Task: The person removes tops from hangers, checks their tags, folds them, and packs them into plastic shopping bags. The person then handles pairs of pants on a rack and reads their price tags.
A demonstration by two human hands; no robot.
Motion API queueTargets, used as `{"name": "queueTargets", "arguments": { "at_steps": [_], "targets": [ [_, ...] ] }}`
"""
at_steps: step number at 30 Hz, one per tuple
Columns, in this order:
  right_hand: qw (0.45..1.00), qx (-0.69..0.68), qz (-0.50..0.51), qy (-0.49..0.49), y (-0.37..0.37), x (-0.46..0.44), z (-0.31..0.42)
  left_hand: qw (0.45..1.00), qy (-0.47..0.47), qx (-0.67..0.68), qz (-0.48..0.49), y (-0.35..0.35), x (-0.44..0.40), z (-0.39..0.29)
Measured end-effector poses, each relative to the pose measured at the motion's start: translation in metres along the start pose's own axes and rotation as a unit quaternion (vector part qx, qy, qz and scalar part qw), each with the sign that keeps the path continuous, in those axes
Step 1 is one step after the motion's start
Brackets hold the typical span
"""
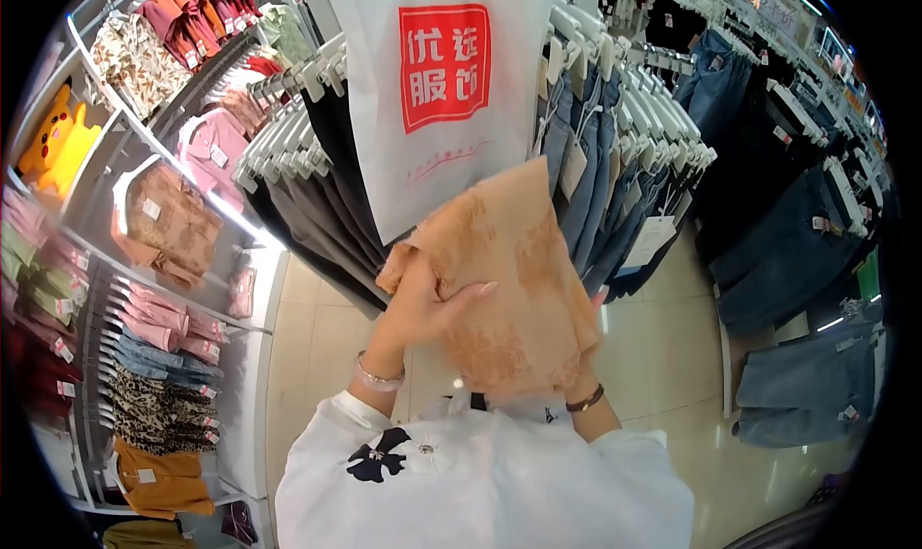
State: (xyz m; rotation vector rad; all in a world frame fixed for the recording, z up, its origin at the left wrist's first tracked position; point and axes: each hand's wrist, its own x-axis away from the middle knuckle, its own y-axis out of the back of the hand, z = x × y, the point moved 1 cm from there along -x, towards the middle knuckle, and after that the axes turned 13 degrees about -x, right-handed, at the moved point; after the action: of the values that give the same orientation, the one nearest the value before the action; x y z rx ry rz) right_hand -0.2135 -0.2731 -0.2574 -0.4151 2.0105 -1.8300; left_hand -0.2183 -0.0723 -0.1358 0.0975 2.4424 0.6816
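The tan patterned cloth (523,270) is just below the white bag (375,69), and its raised upper corner covers part of the bag's lower edge. The cloth looks folded, with darker brown patches across its pale front.

The left hand (423,309), below the bag's lower left corner, grips the cloth's left side, its thumb lying across the front and its other fingers largely hidden in the folds. A pale bangle (380,374) circles that wrist. The right hand (582,384), below and to the right of the bag, is mostly behind the cloth at its right side; I cannot tell whether it is open or closed. A dark bracelet (585,399) is on that wrist.

The bag carries 1 red square (445,117) with 4 white characters. Dark trousers (317,203) hang to the left of the bag, and blue jeans (586,155) with pale tags hang to its right, both on white hangers (663,117). Far left of the bag, 1 yellow plush toy (65,141) sits above 1 tan patterned garment (168,218). Below the bag, nearest the camera, is the person's white top (538,482), bearing 1 dark flower (376,456).
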Motion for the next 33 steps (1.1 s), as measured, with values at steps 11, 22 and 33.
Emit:
{"name": "queueTargets", "arguments": {
  "at_steps": [11,22,33],
  "targets": [
    [0.849,0.474,-0.040,-0.231,-0.016,-0.002,-0.042,0.986,0.004,-0.028,-0.166,-0.011,-0.010,-0.007],
    [0.764,0.641,0.069,-0.038,-0.022,0.029,-0.026,0.949,0.249,0.190,0.042,-0.008,-0.009,0.061],
    [0.848,0.529,-0.020,0.014,-0.052,0.040,-0.013,0.927,0.315,-0.142,0.145,-0.015,0.015,0.086]
  ]
}}
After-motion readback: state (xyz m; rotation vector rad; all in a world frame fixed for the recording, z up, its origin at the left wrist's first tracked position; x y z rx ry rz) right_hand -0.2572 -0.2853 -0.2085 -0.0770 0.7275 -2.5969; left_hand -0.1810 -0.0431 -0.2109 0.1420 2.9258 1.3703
